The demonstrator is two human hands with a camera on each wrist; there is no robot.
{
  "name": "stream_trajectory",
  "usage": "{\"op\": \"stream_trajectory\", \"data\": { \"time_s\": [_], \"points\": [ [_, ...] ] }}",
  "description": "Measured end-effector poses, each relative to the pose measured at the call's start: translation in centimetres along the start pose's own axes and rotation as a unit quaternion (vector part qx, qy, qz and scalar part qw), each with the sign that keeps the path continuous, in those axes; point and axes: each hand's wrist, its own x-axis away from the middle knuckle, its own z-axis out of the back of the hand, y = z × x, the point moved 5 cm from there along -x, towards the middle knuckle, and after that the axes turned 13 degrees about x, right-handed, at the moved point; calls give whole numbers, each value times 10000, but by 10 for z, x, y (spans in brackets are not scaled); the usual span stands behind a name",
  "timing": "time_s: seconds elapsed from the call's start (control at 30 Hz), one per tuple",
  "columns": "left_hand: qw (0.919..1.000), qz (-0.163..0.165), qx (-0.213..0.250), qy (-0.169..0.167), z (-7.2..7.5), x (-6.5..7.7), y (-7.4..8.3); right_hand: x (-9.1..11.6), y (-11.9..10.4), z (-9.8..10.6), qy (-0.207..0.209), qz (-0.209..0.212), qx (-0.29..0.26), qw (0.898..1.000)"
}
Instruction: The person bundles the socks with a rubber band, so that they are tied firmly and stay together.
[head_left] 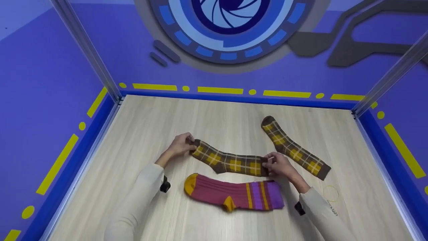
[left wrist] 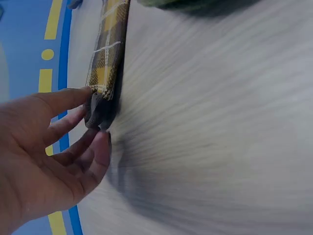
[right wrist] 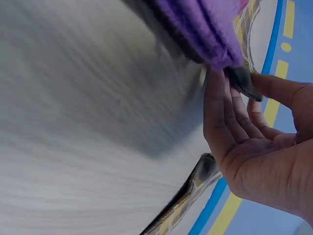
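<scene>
A brown and yellow plaid sock point(head_left: 230, 161) stretches between both hands in the head view. At its dark toe, my left hand point(head_left: 182, 144) pinches the fabric; the left wrist view shows that hand point(left wrist: 54, 152) with thumb and fingertips at the toe point(left wrist: 100, 108). My right hand point(head_left: 280, 164) holds the dark cuff at the other end. In the right wrist view the cuff point(right wrist: 244, 83) lies between the thumb and fingers of that hand point(right wrist: 259, 137). Just in front lies a maroon sock point(head_left: 217, 191) with mustard toe and heel and a purple striped cuff.
A second plaid sock point(head_left: 294, 150) lies diagonally on the wooden table point(head_left: 160, 117), beyond the right hand. A thin yellow ring point(head_left: 331, 193) is beside the right forearm. Blue and purple panels point(head_left: 214, 75) with yellow dashes border the table at the back and sides.
</scene>
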Motion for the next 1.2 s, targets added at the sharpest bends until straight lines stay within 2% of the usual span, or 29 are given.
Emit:
{"op": "stream_trajectory", "data": {
  "time_s": [0.07, 0.17, 0.27, 0.33, 0.5, 0.6, 0.73, 0.83, 0.97, 1.2],
  "points": [
    [9988, 194, 450, 17, 0, 1, -3, 1, 2, -2, -174, -40, 42, 9998],
    [9941, 693, 834, 45, 0, 3, -9, 3, 1, -5, -320, 57, 85, 9994],
    [9912, 966, 905, 34, -1, 6, -10, 3, 0, -3, -218, 136, -6, 9997],
    [9910, 1025, 862, 32, -2, 7, -10, 4, -1, -2, -128, 153, -21, 9998],
    [9938, 812, 743, 126, -3, 10, -6, 5, -3, 1, -35, 269, -136, 9995],
    [9943, 692, 799, 165, -3, 12, -3, 6, -3, 1, -124, 230, -492, 9984],
    [9889, 846, 1208, 206, -4, 16, 1, 10, -4, 5, -124, 139, -912, 9957],
    [9833, 878, 1539, 416, 0, 19, 6, 14, -6, 11, 16, 178, -1048, 9943],
    [9787, 670, 1810, 699, 6, 25, 16, 24, -8, 19, 137, 246, -1262, 9916],
    [9745, 453, 2010, 891, 14, 42, 37, 46, -10, 35, 43, 286, -1554, 9874]
  ]
}}
